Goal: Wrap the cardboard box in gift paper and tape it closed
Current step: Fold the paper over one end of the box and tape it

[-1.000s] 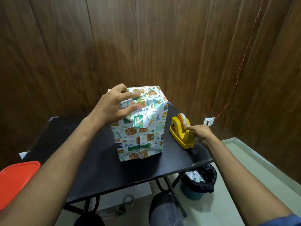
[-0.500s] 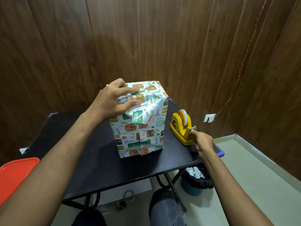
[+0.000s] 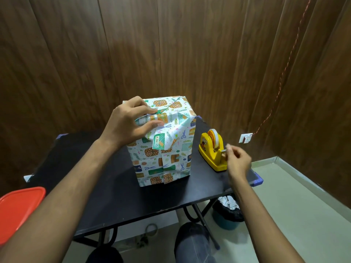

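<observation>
A tall box wrapped in white patterned gift paper (image 3: 169,152) stands upright in the middle of the black table (image 3: 114,196). My left hand (image 3: 129,124) presses down on the folded paper flaps at the box's top front edge, thumb and fingers holding them flat. To the right of the box sits a yellow tape dispenser (image 3: 213,150) with a roll of clear tape. My right hand (image 3: 237,160) is at the dispenser's cutter end, fingertips pinched on the tape end there. The hand is blurred.
A red plastic lid (image 3: 17,211) lies at the lower left beside the table. A bin lined with a black bag (image 3: 228,213) stands on the floor under the table's right edge. Dark wood panels close the back and right. My knees show below the table.
My right hand shifted from the dispenser's side to its cutter end and pinched the tape there. The left hand stayed on the box's top flaps. The view moved slightly.
</observation>
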